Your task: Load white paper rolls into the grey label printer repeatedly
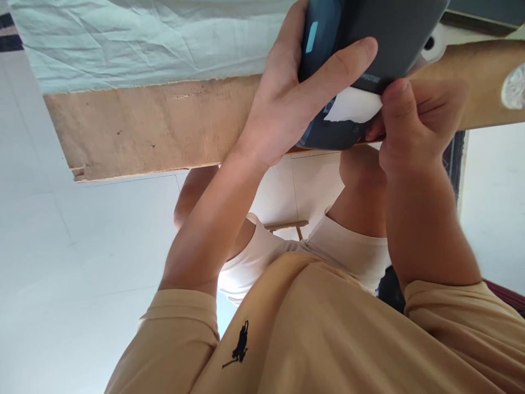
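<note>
Near the top of the head view is a dark grey, box-shaped device (391, 38) with rounded edges, small lettering and a light blue mark on its side. My left hand (297, 82) grips it from the left, its thumb stretched across the face and its fingers hidden behind. A thin white piece of paper or tissue (355, 105) lies against the device's lower part, below the lettering. My right hand (418, 117) is closed at the right end of this white piece, with thumb and finger pinched on it at the device's edge.
A wooden board edge (156, 128) of the table runs below the hands, with a pale green cloth (156, 44) behind it. A white roll with a dark centre (435, 46) and a clear round object (514, 87) sit at the right. My knees are under the edge.
</note>
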The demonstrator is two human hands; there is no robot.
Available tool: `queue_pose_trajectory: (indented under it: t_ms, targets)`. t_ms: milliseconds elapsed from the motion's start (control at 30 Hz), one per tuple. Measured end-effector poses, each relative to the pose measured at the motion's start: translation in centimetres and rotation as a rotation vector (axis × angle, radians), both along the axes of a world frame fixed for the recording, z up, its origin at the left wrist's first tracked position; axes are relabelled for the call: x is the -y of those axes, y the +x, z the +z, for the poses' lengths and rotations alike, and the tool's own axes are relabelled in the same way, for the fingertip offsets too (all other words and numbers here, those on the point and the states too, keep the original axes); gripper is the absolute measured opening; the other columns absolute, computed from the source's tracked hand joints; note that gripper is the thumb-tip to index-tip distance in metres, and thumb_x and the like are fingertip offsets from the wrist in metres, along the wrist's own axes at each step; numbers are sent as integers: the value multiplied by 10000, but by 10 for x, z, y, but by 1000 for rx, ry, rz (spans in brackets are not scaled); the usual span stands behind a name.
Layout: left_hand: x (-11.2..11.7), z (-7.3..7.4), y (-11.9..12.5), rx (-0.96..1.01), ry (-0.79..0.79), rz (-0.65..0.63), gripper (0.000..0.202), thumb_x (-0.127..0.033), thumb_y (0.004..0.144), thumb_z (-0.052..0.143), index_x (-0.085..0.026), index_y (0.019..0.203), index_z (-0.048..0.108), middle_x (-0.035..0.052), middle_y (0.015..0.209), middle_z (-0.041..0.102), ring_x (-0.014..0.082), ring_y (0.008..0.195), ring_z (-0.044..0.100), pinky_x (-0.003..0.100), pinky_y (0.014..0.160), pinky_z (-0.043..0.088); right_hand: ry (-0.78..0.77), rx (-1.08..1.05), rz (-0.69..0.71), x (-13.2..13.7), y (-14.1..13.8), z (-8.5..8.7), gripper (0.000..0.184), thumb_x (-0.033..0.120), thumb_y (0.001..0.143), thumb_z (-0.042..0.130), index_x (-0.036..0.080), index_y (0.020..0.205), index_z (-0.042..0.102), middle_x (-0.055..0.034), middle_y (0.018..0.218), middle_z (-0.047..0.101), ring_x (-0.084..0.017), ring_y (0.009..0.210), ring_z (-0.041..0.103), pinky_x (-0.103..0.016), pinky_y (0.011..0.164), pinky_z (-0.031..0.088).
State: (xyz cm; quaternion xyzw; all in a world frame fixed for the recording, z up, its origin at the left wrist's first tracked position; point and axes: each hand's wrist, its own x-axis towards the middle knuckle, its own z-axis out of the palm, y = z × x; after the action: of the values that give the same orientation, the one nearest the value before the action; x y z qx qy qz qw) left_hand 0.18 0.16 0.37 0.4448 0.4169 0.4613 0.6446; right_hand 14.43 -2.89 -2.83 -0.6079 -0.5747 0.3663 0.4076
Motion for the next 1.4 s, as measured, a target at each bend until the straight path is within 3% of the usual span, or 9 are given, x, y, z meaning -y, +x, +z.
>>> queue_pose_trajectory:
  t_ms: [267,367,500,633,700,900,1167,1300,1400]
  targets:
    - [-5,-9,-4,21,-30,-34,173,-171,676,546,-133,821,459,-50,686,469,154,877,610,180,668,449,28,10,-20,2,-1,0,513,476,752,396,73,435,415,-4,418,373,37,411,342,-164,445,207]
    - [-2,-12,-7,48,3,-83,221,-263,737,437,-140,912,492,-43,796,505,229,1015,556,228,722,430,38,17,-27,2,-2,0,514,469,757,392,68,436,415,-4,425,380,41,419,350,-156,450,209]
    - [2,-10,-6,38,12,-71,250,-284,728,471,-131,923,444,-22,797,499,227,981,572,242,742,438,48,22,-36,3,-4,0,519,465,759,388,61,433,412,-3,421,377,48,417,342,-149,448,200]
    - [1,-8,-4,30,54,-41,109,-192,757,489,-135,838,444,-11,733,484,70,716,543,210,718,443,56,21,-49,3,-6,-1,524,467,759,387,58,434,413,-5,416,374,50,410,336,-150,448,196]
    - [1,-8,-4,48,63,-39,67,-155,760,491,-143,808,446,-4,707,475,50,653,481,208,731,443,60,17,-53,3,-6,-1,528,472,757,389,56,431,405,-5,414,373,51,410,338,-149,447,198]
    - [2,-7,-7,18,100,-68,99,-201,779,450,-140,858,447,-8,739,477,96,833,539,233,852,446,49,-5,-71,3,-7,-2,534,488,745,398,55,433,397,-7,419,371,47,410,350,-146,439,203]
    - [0,-7,-4,60,56,-41,35,-158,789,446,-147,822,450,-6,707,470,54,643,508,224,754,468,49,15,-72,4,-7,-1,542,492,746,391,50,433,394,-6,417,364,59,414,336,-144,457,205]
    - [-8,-13,-5,41,47,-98,100,-179,740,499,-152,805,428,-35,669,462,97,778,592,231,752,488,48,27,-67,4,-7,0,533,478,753,386,46,441,402,-1,422,365,64,419,338,-136,458,206]
    - [-5,-10,-5,-34,-35,-70,138,-221,719,485,-156,832,441,-55,729,470,198,971,586,221,711,472,58,30,-71,4,-7,1,541,479,755,380,40,438,396,1,420,359,69,423,339,-129,461,207]
